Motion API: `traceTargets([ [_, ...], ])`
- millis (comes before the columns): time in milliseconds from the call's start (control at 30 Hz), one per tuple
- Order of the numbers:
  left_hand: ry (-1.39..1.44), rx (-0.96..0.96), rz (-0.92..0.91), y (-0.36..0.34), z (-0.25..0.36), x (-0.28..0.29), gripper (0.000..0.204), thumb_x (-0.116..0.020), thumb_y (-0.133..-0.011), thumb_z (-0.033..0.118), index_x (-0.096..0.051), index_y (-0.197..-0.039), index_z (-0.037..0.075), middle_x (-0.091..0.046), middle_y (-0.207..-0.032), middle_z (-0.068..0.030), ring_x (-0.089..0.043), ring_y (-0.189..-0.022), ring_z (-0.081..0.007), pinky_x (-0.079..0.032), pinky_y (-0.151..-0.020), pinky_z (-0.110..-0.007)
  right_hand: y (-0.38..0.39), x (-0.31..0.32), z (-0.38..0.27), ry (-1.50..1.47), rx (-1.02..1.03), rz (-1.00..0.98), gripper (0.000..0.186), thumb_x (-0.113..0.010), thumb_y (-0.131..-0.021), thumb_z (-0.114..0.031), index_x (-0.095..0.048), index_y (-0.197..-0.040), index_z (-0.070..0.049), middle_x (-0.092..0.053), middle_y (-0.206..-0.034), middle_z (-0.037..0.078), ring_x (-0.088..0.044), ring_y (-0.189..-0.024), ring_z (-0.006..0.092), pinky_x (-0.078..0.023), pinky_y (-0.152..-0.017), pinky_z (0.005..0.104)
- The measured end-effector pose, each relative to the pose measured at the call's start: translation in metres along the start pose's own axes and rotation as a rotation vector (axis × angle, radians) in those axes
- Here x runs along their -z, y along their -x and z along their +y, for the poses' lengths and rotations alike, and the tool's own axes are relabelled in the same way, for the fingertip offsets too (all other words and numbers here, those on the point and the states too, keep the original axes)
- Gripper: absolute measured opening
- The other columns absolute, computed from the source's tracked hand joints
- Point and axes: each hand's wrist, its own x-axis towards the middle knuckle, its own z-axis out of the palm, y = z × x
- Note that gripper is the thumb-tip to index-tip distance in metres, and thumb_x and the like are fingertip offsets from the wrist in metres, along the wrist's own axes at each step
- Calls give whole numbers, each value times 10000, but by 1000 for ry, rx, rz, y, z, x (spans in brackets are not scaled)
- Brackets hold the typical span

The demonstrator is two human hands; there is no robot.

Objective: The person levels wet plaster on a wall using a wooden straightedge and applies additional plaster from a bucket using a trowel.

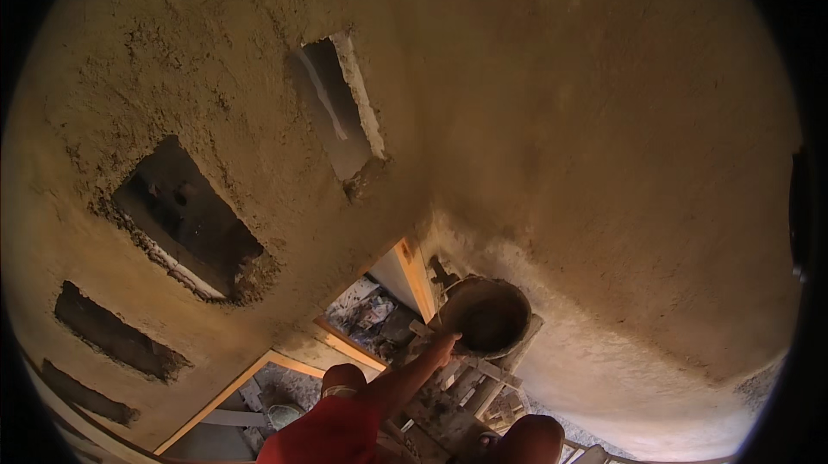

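My left hand [445,347] reaches out at the end of my bare forearm, fingers curled at the near left rim of a round, mud-coated bucket [509,309], apparently gripping it. The bucket stands on a rough wooden plank support [470,378] in the corner, with a dark grey, wet-looking inside. My red-clad arm [319,429] comes from the lower edge, and my knees show on either side. My right hand is not in view.
Rough plastered walls [604,162] surround me, with several cut openings [185,218]. Orange wooden frames [414,279] edge openings beside the bucket, showing rubble [371,322] below. A small pale round container [285,415] lies lower left, beyond the scaffold.
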Motion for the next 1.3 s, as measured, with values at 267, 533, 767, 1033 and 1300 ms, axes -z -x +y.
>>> traceTargets([
  [267,95,-23,55,0,7,-16,867,-719,-781,255,-182,-1450,136,-78,-1512,-153,-183,-1343,-415,-403,-971,-600,10,37,-52,136,162,0,545,-615,-829,-426,-491,-1122,16,-556,-960,159,-512,-850,246,-452,-741,338],
  [533,180,12,-111,-64,-8,10,766,-654,-774,75,-219,-1404,61,-181,-1466,-173,-266,-1297,-449,-421,-937,-639,42,125,-93,287,460,83,557,-589,-849,-452,-482,-1105,31,-553,-916,176,-495,-808,272,-443,-726,368],
  [767,-222,-377,-80,-79,-14,-5,625,-666,-695,21,-403,-1262,61,-476,-1184,-164,-537,-1030,-375,-505,-828,-532,73,160,-143,324,945,78,573,-566,-867,-475,-474,-1090,45,-551,-877,191,-480,-772,294,-436,-714,395],
  [1033,-182,-372,93,32,34,-49,554,-624,-637,23,-476,-1172,33,-539,-845,-124,-532,-747,-249,-476,-563,-475,245,41,-248,-296,1258,-497,651,-686,-808,-202,-378,-1292,107,-536,-1240,236,-501,-1193,335,-389,-1005,420],
  [1300,120,-275,59,113,4,-4,547,-558,-713,-28,-471,-1242,78,-533,-1068,-161,-598,-827,-388,-546,-633,-611,435,-41,-292,105,1910,-382,540,-662,-699,-47,-419,-1180,-5,-611,-880,264,-602,-852,456,-482,-683,467],
])
